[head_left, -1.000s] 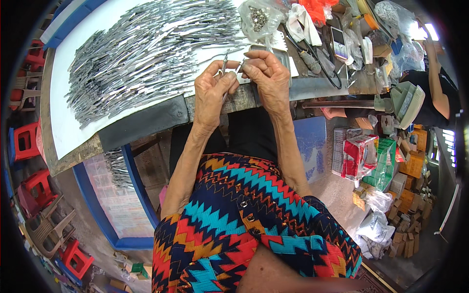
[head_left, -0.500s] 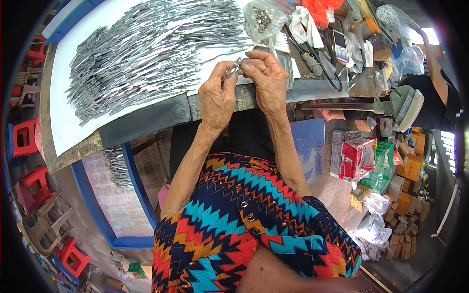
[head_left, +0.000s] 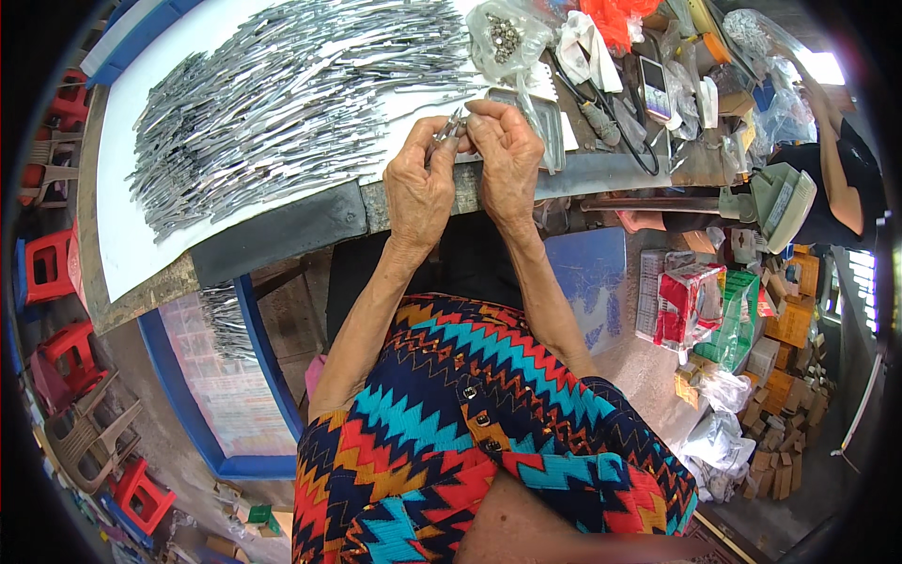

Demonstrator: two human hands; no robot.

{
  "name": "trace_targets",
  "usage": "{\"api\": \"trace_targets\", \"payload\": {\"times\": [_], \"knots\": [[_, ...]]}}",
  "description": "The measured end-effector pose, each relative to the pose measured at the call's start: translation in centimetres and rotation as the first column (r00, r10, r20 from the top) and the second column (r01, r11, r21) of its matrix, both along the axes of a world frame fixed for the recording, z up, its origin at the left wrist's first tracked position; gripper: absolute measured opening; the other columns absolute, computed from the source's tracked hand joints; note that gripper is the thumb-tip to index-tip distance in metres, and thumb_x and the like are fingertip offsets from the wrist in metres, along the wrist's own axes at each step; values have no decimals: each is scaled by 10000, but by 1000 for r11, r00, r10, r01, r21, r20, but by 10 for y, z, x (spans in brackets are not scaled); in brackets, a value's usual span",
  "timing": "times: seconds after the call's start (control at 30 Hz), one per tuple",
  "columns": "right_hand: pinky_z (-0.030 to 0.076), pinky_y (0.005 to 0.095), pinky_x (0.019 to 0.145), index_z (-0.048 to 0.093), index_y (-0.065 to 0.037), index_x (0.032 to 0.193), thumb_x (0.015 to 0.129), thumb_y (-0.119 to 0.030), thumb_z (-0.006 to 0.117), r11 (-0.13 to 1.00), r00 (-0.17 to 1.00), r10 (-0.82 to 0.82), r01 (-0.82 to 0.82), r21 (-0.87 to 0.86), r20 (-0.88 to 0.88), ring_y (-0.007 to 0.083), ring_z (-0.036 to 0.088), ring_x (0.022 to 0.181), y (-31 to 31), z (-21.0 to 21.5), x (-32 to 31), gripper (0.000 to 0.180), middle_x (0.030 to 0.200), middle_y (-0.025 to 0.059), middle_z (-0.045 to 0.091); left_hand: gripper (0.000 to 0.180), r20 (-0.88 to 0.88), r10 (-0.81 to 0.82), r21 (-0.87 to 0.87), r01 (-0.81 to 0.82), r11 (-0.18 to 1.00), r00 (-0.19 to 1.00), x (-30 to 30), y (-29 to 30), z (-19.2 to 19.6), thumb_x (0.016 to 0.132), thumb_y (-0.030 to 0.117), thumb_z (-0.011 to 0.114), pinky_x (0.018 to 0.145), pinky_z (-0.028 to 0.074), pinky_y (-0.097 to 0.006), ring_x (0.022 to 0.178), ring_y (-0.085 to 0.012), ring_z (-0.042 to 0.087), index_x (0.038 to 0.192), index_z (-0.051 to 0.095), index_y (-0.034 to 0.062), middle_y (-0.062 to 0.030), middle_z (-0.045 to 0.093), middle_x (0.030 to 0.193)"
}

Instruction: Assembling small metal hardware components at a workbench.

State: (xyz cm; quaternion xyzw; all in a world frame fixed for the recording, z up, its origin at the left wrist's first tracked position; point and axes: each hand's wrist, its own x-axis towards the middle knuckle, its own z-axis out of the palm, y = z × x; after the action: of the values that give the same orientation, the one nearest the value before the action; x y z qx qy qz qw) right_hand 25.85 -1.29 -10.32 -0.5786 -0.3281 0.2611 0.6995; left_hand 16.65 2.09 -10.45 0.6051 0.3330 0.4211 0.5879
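My left hand [head_left: 420, 193] is closed around a small shiny metal piece [head_left: 453, 124], slim and pointed, that sticks up between thumb and fingers. Touching or nearly touching its upper end is my right hand [head_left: 509, 160], with thumb and forefinger pinched together. What the right fingertips hold, if anything, is too small to make out. Both hands are just above the table's near edge. Left of them, a wide heap of slim grey metal strips [head_left: 301, 103] covers a white sheet [head_left: 122, 240]. A clear plastic bag [head_left: 531, 56] of small round metal parts lies beyond the right hand.
A shallow clear tray [head_left: 552, 141] sits beside my right hand. Farther right are a corded tool [head_left: 601, 124], a phone [head_left: 655, 89] and bags. A grey-green lamp-like fixture [head_left: 785, 207] juts past the table edge. A blue-framed tray [head_left: 268, 367] stands below. Another person's arm [head_left: 836, 169] is at far right.
My right hand has shifted slightly left and its fingers have curled in closer to the metal piece. The left hand stays nearly still. The other person's arm at far right has moved.
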Motion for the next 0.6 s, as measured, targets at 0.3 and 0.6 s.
{"api": "trace_targets", "payload": {"times": [0.3,0.6], "knots": [[434,189,517,527,62,954,851,-43,516,997,992,-74,76,-12,107,56,529,614,1,2,-9,147,693,53,587,113,30,16,10,-16,1000,999,3,1,-2,861,60,488,546,448,-231,632,-82,565,938,562,22,-51,608,697],[388,183,461,490,60,1001,866,-98,529,991,991,-131,131,-2,40,49,469,580,7,-5,-5,212,677,20,523,174,358,-78,-251,177,952,930,-1,-3,7,858,70,504,524,327,-181,575,-38,400,996,535,-32,16,487,654]]}}
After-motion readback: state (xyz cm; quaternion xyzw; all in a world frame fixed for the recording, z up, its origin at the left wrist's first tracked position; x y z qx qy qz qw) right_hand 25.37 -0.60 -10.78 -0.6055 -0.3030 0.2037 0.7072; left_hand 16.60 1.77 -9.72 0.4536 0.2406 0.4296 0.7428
